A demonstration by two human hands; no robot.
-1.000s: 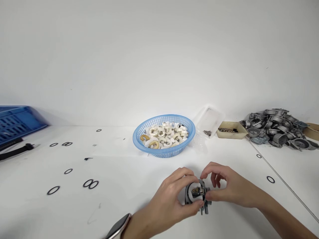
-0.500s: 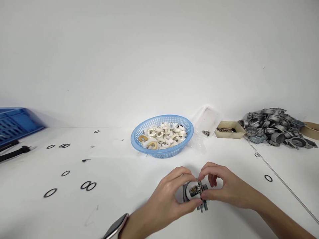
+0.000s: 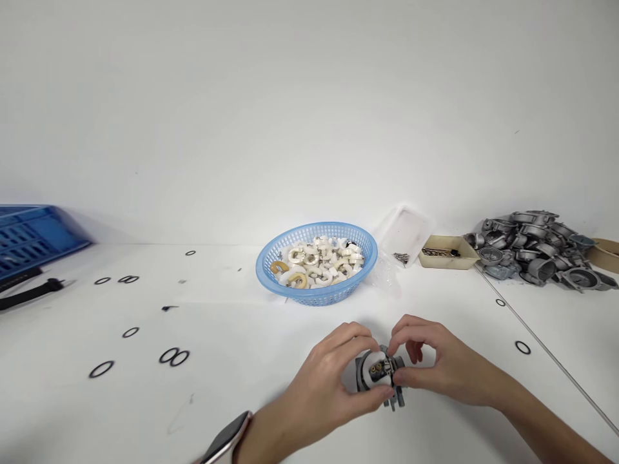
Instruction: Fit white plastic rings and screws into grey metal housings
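Note:
A grey metal carburetor body (image 3: 399, 392) is between my hands, low in the middle of the view. Its cavity faces up and holds a white C-shaped float (image 3: 368, 372) around brass jets (image 3: 376, 368). My left hand (image 3: 333, 374) grips it from the left, fingers over the far rim and thumb on the near side. On the right edge, by the float's hinge, the thumb and index fingertip of my right hand (image 3: 430, 354) press on the part. Whether a small pin lies under those fingertips is hidden.
Behind my hands stands a blue basket (image 3: 316, 294) of white floats. To its right are a clear tray (image 3: 409, 232) with small metal parts, a cream box (image 3: 447, 261) and a carburetor heap (image 3: 532, 248). Black rings (image 3: 101, 368) lie scattered leftward; a blue crate (image 3: 43, 229) sits far left.
The view has shifted slightly, so things on the table appear a little displaced. Both hands keep nearly the same hold on the carburetor body.

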